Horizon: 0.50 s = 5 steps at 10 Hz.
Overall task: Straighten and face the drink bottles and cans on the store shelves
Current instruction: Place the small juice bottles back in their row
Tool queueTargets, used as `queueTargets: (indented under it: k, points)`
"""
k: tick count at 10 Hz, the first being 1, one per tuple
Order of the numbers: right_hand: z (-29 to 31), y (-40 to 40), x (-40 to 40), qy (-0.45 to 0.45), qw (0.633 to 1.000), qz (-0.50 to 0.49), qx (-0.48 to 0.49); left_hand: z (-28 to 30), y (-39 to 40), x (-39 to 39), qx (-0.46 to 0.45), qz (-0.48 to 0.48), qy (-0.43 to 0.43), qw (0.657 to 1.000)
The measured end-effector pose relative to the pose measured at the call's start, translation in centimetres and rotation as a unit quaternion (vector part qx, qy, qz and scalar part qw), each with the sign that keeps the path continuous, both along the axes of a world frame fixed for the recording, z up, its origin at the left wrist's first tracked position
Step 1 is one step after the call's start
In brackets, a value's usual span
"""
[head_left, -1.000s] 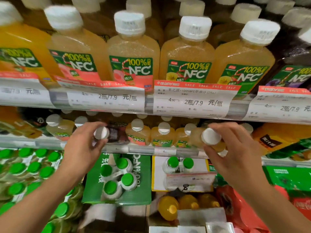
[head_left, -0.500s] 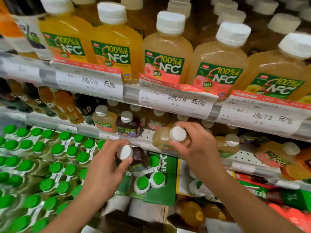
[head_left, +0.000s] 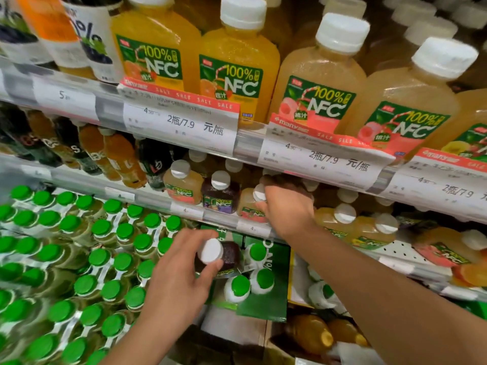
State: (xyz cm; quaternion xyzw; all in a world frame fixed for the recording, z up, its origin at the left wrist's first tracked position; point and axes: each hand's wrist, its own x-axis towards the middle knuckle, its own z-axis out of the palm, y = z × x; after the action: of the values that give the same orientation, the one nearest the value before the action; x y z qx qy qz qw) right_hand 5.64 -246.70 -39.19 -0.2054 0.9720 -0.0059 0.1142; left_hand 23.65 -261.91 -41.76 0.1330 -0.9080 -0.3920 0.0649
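Observation:
My left hand (head_left: 181, 280) grips a small dark purple juice bottle (head_left: 229, 255) by its white cap, held off the shelf in front of the lower shelf's edge. My right hand (head_left: 287, 206) is closed on the cap of a small pale peach juice bottle (head_left: 249, 204) standing at the front of the lower shelf (head_left: 218, 219). To its left stand another purple bottle (head_left: 220, 193) and a pale juice bottle (head_left: 183, 184), labels facing out. Large NFC juice bottles (head_left: 237, 72) line the upper shelf.
Green-capped bottles (head_left: 100, 256) in shrink-wrapped packs fill the area below left. A green carton (head_left: 266, 299) with green-capped bottles lies below my hands. Dark and amber bottles (head_left: 116, 156) stand at the lower shelf's left. Price tags (head_left: 181, 122) run along the shelf edges.
The view has swung left and closer. My right hand has carried the pale bottle onto the lower shelf's front row. My left hand still holds the purple bottle below the shelf.

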Motion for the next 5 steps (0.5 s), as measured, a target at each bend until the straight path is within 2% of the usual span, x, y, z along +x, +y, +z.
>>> queueTargets:
  k: [2, 3, 4, 5]
  points:
    - [1.1, 1.2, -0.7, -0.063, 0.997, -0.033, -0.002, -0.6, -0.5, -0.2, 0.019, -0.008, -0.010, 1.000]
    - [1.3, 4.1, 0.0, -0.038, 0.996, -0.076, 0.026, -0.8, -0.7, -0.3, 0.029, -0.010, -0.015, 0.999]
    - [1.5, 5.6, -0.4, -0.070, 0.992, -0.098, 0.047, -0.8, -0.7, -0.7, 0.025, -0.018, -0.017, 0.999]
    - [1.8, 5.3, -1.3, -0.088, 0.991, -0.045, 0.091, -0.7, -0.4, -1.0, 0.026, -0.025, -0.017, 0.999]
